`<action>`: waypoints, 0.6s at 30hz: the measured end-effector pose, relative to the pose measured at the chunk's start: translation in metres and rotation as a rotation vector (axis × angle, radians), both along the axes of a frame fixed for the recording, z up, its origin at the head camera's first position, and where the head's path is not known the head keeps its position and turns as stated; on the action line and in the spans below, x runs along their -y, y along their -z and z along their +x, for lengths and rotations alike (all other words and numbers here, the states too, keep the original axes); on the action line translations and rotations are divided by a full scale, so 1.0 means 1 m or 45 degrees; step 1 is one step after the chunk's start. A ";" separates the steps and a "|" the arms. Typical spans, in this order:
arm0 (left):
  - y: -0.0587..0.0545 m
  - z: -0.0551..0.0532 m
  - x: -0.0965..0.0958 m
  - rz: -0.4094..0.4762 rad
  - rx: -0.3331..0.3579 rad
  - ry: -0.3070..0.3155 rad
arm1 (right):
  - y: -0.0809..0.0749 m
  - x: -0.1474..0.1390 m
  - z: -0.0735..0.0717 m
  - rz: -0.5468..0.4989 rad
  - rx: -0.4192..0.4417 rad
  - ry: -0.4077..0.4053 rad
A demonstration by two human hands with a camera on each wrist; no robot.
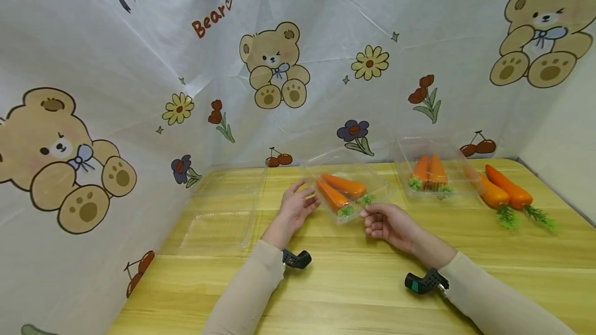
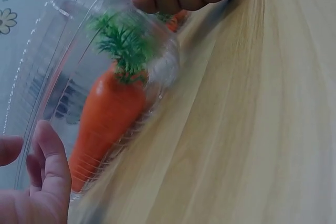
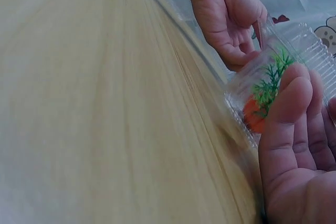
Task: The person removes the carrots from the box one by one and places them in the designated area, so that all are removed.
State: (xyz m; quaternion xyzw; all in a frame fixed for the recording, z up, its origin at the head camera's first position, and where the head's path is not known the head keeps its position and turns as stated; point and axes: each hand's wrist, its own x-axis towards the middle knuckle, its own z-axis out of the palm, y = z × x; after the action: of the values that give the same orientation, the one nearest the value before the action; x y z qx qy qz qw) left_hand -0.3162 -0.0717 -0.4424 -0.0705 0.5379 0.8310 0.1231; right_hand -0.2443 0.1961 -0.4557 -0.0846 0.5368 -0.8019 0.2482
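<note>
A clear plastic clamshell box [image 1: 378, 184] sits in front of me, tilted, with two orange toy carrots [image 1: 331, 195] inside, green tops toward me. My right hand [image 1: 391, 226] pinches its near right corner between thumb and fingers. At the box's left edge is my left hand [image 1: 294, 207], its fingers loosely bent and spread. The left wrist view shows a gap between the left thumb and fingers [image 2: 51, 166], close beside the clear wall. From the right wrist, the carrot's leafy top [image 3: 273, 85] shows through the plastic behind my right thumb.
Back right stands another clear box [image 1: 458, 190] holding two carrots. Beside it, two loose carrots [image 1: 509, 187] lie on the wooden table [image 1: 354, 283]. On the left an unfilled clear box [image 1: 247, 221] lies opened out. A bear-print cloth [image 1: 321, 9] hangs behind.
</note>
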 end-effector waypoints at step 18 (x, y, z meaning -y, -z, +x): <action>0.003 0.010 0.005 0.003 -0.051 -0.091 | -0.001 -0.004 0.002 -0.056 0.029 0.003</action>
State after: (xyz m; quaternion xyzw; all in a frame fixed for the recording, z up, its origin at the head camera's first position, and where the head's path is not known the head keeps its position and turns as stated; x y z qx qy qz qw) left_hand -0.3063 -0.0765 -0.4449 -0.0729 0.5366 0.8366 0.0827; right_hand -0.2424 0.2004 -0.4552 -0.0800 0.5163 -0.8147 0.2515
